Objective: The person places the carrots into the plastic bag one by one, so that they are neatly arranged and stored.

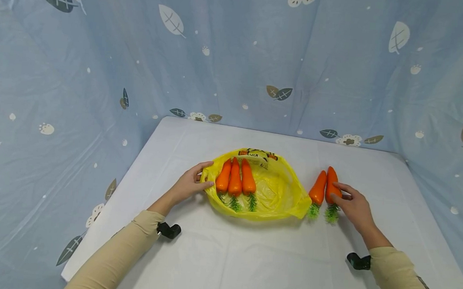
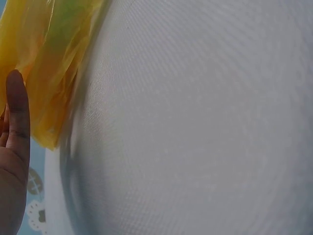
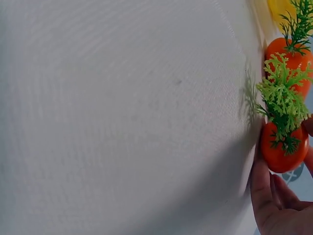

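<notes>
A yellow plastic bag (image 1: 275,199) lies spread with its mouth open upward at the middle of the table. Three toy carrots (image 1: 235,179) rest side by side in its left part, green tops toward the near edge. At the bag's left rim, my left hand (image 1: 190,184) holds the plastic between thumb and fingers; part of that hand is cut off in the left wrist view. Two more carrots lie right of the bag. My right hand (image 1: 354,205) grips the outer carrot (image 1: 331,184) around its thick end, and the other carrot (image 1: 317,190) lies close beside it.
A white cloth covers the table (image 1: 226,253). Blue patterned curtains (image 1: 235,66) stand behind it and along its sides. Small black devices (image 1: 169,230) are strapped at both wrists.
</notes>
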Tool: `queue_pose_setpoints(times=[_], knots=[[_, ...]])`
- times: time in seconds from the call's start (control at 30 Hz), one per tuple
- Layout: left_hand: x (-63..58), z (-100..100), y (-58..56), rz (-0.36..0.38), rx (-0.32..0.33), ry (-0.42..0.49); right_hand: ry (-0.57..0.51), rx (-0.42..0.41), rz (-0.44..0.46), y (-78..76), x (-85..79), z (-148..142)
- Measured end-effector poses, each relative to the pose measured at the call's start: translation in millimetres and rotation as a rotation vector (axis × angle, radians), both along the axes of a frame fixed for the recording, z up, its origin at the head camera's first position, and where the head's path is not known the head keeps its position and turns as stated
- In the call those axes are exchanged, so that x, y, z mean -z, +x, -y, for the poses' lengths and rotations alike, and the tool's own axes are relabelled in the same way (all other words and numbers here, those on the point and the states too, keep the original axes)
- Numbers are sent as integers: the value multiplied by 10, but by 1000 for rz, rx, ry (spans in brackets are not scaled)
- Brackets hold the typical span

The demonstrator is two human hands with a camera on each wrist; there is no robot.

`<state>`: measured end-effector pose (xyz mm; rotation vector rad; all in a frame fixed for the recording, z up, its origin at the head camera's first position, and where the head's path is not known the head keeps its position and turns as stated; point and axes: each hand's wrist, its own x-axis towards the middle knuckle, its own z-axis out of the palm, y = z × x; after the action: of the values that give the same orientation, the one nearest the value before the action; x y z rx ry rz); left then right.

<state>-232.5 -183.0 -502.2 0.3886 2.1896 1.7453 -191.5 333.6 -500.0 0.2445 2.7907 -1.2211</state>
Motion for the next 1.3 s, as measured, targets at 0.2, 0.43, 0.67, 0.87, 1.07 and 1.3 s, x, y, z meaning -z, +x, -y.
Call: queue_pose_setpoints(times=[0.2,0.43,0.67,0.87,1.07,1.3], knots=[[8,-7,-6,6,-4,-17,-2,11,15,13,-9,13],[-157,-40,72,3,1,-25,11,24,13,73,-15,-47],[-275,-65,148,-9,10,-3,33,50,-8,121,5,-157],[-243,-57,132,-3,9,-5,43,60,-22,122,35,-171],[-242,-57,130,-8,12,-2,57,46,-30,124,55,-180],[-129,-31,61,3,7,-11,78,30,-26,122,79,-195]])
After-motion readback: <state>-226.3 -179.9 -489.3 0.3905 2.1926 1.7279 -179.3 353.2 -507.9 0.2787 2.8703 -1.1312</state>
